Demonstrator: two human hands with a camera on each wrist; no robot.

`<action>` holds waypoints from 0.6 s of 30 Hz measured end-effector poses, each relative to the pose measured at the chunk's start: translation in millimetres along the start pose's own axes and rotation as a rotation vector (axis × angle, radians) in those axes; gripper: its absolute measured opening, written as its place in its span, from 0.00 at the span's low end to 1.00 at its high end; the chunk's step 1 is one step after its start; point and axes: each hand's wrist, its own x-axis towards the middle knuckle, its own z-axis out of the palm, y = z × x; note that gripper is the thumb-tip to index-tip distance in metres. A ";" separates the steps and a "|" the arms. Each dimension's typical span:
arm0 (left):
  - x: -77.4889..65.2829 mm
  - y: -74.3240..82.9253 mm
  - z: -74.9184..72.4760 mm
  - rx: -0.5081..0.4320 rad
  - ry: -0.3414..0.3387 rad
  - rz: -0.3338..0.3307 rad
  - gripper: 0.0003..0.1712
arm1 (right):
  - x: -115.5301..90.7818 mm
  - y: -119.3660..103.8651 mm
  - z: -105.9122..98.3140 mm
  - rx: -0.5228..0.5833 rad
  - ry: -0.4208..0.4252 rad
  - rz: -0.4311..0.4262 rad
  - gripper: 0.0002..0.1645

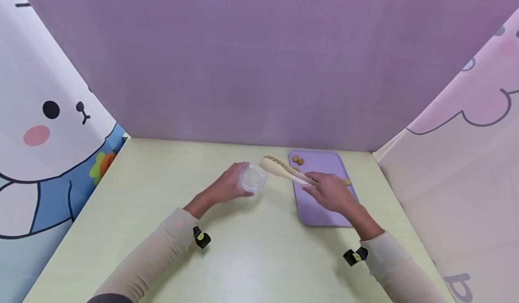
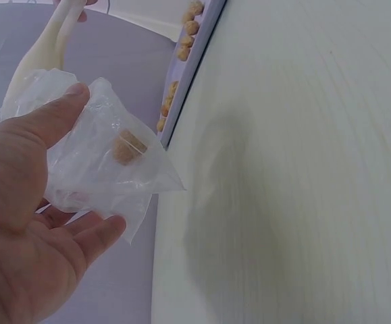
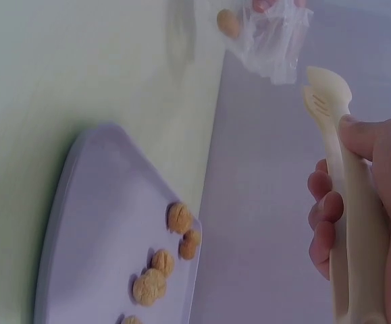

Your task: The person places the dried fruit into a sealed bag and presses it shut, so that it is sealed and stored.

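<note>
A clear plastic bag [image 1: 253, 179] is held up by my left hand [image 1: 230, 184], thumb on one side and fingers on the other. Through its film a single walnut [image 2: 127, 146] shows near the bottom. My right hand [image 1: 330, 192] grips a pair of cream tongs [image 1: 279, 167], the thumb along one arm and fingers wrapped round the other. The tong heads point left, close to the bag's mouth, and no walnut shows between them. Beneath the right hand lies a purple tray [image 1: 320, 215] with several walnuts [image 3: 149, 286] on it.
The pale wooden table [image 1: 243, 258] carries the tray at its right side. A purple backdrop [image 1: 251, 68] rises along the far edge, with printed cloth panels [image 1: 52, 136] to the left and right.
</note>
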 end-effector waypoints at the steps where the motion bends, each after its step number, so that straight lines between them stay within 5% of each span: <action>1: -0.1 0.4 -0.2 0.001 -0.001 -0.002 0.58 | -0.6 1.9 -0.8 0.000 -0.001 0.011 0.24; 12: -0.5 1.6 -4.1 -0.020 0.001 -0.026 0.59 | -10.2 28.9 -6.8 0.016 -0.015 0.083 0.16; 18: -0.2 -0.4 -6.1 -0.014 0.011 -0.004 0.57 | -16.4 42.2 -5.9 0.005 -0.017 0.123 0.21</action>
